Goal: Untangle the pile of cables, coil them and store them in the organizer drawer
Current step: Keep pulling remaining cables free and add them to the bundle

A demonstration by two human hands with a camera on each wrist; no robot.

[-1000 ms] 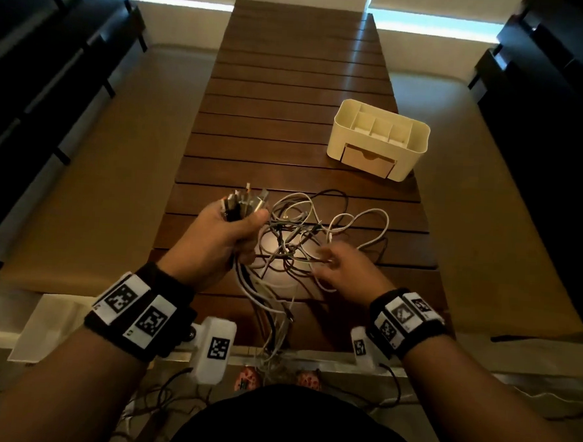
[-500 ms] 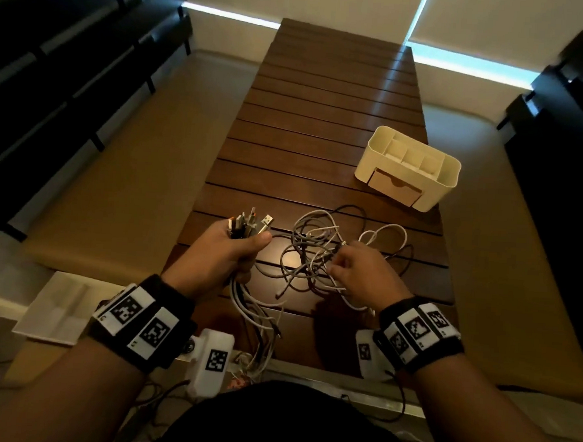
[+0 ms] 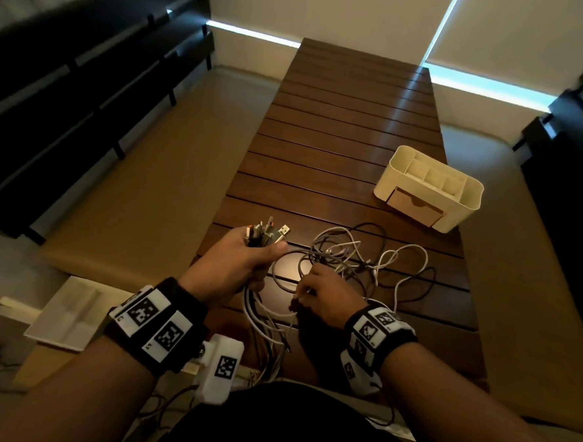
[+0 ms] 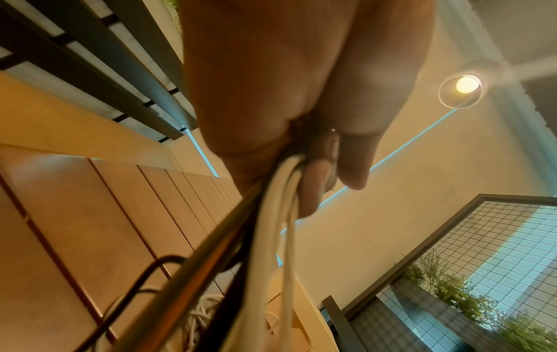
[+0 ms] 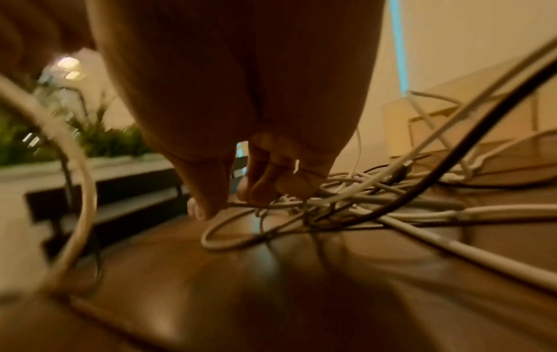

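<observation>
A tangle of white, grey and black cables [image 3: 356, 262] lies on the near end of the slatted wooden table [image 3: 343, 128]. My left hand [image 3: 243, 262] grips a bundle of cable ends, its plugs [image 3: 268, 234] sticking up above the fist; in the left wrist view the fingers [image 4: 319, 181] curl round the white and dark cords [image 4: 271, 226]. My right hand [image 3: 319, 294] sits at the near side of the tangle and pinches a thin cable; the right wrist view shows thumb and fingertips [image 5: 211, 204] meeting on a strand of the pile [image 5: 346, 202]. The cream organizer [image 3: 428, 188] with its shut drawer [image 3: 414, 206] stands at the right.
Cords hang from my left fist over the table's near edge [image 3: 269, 339]. A white tray [image 3: 69, 313] lies on the floor at the lower left. Tan benches [image 3: 156, 178] flank the table, with dark slatted furniture [image 3: 70, 81] beyond them.
The head view has swung left and down, shifting everything rightward. My right hand has drawn back toward me along the tangle. The left fist still holds the plug ends.
</observation>
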